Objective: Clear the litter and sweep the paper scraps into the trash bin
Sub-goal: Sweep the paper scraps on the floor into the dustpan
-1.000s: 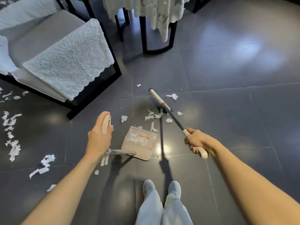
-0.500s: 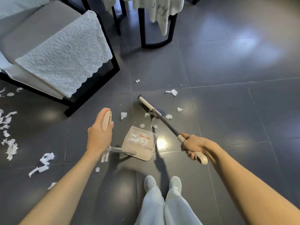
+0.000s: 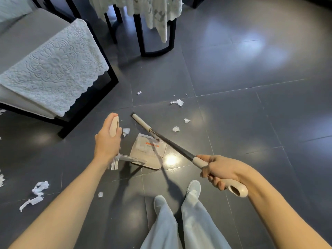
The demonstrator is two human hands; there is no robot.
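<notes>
My left hand (image 3: 107, 141) grips the cream handle of a long-handled dustpan (image 3: 147, 152), whose beige tray rests on the dark floor just ahead of my feet. My right hand (image 3: 220, 169) grips the cream handle of a broom (image 3: 143, 125); its black shaft slants up-left over the tray and its head lies at the tray's far edge. White paper scraps (image 3: 177, 102) lie beyond the pan, one scrap (image 3: 126, 131) sits beside the dustpan handle, and longer strips (image 3: 36, 192) lie at the lower left.
A grey armchair with a white lace cover (image 3: 53, 69) and black frame stands at the left. A black-legged table with a lace cloth (image 3: 154, 26) stands ahead. My feet (image 3: 193, 188) are just behind the dustpan. More scraps lie at the far left edge.
The broom head has swept left and toward me, from beyond the scraps to the dustpan's far edge. The scraps that lay in front of the pan are gone from the floor. My left hand has held still.
</notes>
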